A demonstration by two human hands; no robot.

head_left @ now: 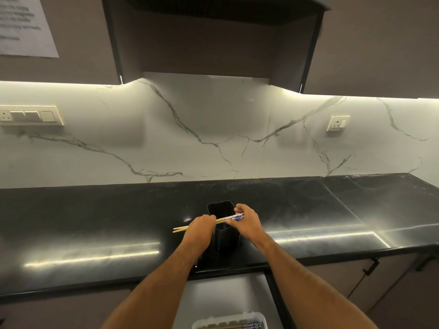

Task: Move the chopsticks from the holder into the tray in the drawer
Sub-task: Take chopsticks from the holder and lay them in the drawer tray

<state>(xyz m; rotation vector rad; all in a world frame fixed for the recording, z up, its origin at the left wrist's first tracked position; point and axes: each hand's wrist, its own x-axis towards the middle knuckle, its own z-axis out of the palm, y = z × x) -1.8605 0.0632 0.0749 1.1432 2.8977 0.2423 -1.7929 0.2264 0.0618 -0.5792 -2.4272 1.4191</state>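
Observation:
A black holder [223,236] stands upright on the dark counter, and its inside looks empty. Both hands hold a pair of wooden chopsticks [223,219] level above its mouth. My left hand [199,231] grips them near the plain tips, which stick out to the left. My right hand [247,224] pinches the blue-and-white patterned ends. Below, a drawer [213,295] is open, with a white tray [237,321] at the bottom edge holding other chopsticks.
The black glossy countertop [95,222] runs left and right along a marble backsplash. Wall sockets [337,123] and a switch panel [31,115] sit on the backsplash. Cabinet door handles [370,267] are at the lower right. A range hood hangs overhead.

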